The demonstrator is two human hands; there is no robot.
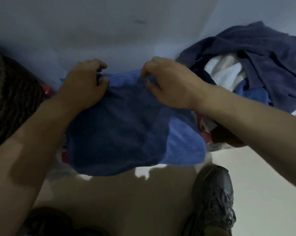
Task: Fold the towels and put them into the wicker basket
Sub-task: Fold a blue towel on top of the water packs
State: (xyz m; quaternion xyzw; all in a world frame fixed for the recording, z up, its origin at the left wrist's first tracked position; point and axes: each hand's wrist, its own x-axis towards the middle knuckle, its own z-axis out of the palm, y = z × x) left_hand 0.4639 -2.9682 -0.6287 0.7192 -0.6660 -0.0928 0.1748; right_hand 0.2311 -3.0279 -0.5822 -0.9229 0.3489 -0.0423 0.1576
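Both hands' grip pinches the blue towel (126,120), hiding the surface edge; wicker basket (11,92) left, towel pile (263,65) right.

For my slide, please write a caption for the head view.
Both hands hold a blue towel by its top edge.

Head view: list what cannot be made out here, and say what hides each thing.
- Wicker basket: cut off by the left edge and dark; its inside is not visible.
- Red object: mostly hidden behind the left hand and the blue towel.
- Pile of towels: the white one sits under the dark blue one; the count is unclear.
- Right hand fingertips: buried in the towel's top edge.
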